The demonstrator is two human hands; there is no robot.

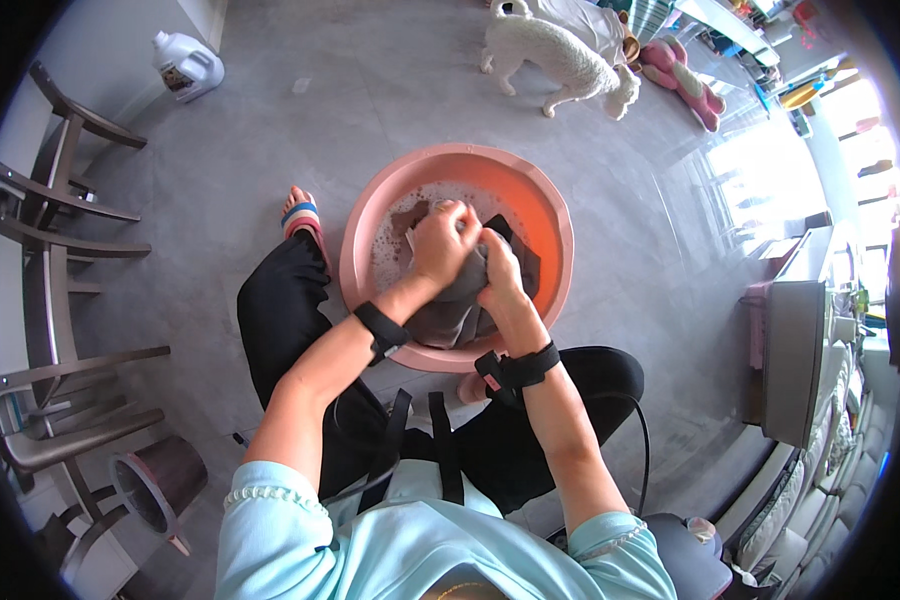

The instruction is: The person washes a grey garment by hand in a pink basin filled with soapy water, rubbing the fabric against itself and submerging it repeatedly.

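A pink plastic basin [361, 225] stands on the floor before me, with sudsy water [390, 259] in it. Dark grey wet cloth [450, 315] lies partly in the water and rises between my hands. My left hand [444, 244] grips a bunched part of it near the basin's middle, fingers curled. Close beside it on the right, my right hand [501, 262] is closed on the same cloth, thumb side up. A black part of the cloth shows behind my right hand. The fingertips of both hands are partly hidden.
A white dog [555, 56] stands beyond the basin, near a pink plush toy [686, 82]. A white jug [187, 66] stands by the wall at the upper left. Chairs [60, 262] and a waste bin [157, 487] are at the left. A cabinet [795, 337] is at the right.
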